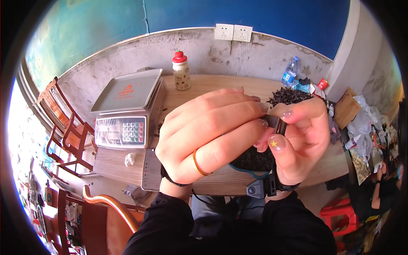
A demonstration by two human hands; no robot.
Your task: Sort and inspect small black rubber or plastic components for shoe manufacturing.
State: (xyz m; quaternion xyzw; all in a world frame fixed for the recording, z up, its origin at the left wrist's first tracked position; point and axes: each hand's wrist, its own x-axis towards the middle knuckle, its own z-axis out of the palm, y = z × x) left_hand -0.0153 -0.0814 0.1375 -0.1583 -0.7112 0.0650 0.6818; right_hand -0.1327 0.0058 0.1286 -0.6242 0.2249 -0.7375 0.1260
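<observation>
My hands meet close together above the table. In my right hand (304, 140), a small dark glossy piece (279, 126) is pinched between the thumb and fingers; its kind is unclear. My left hand (212, 131), with a gold-coloured ring, reaches across, its bent fingertips against the same piece. Below them, partly covered by the hands, a blue-rimmed container (251, 173) holds black, shrivelled pieces (253, 160). Behind my right hand lies a loose heap of similar dark pieces (289, 96).
On the left are a digital scale (121, 129), a phone (150, 172) and crumpled tissue (130, 159). A red-capped bottle (182, 74) and a water bottle (290, 71) stand near the wall. Plastic bags (361, 123) lie right. A red stool (341, 214) and another person's arm (376, 193) are at lower right.
</observation>
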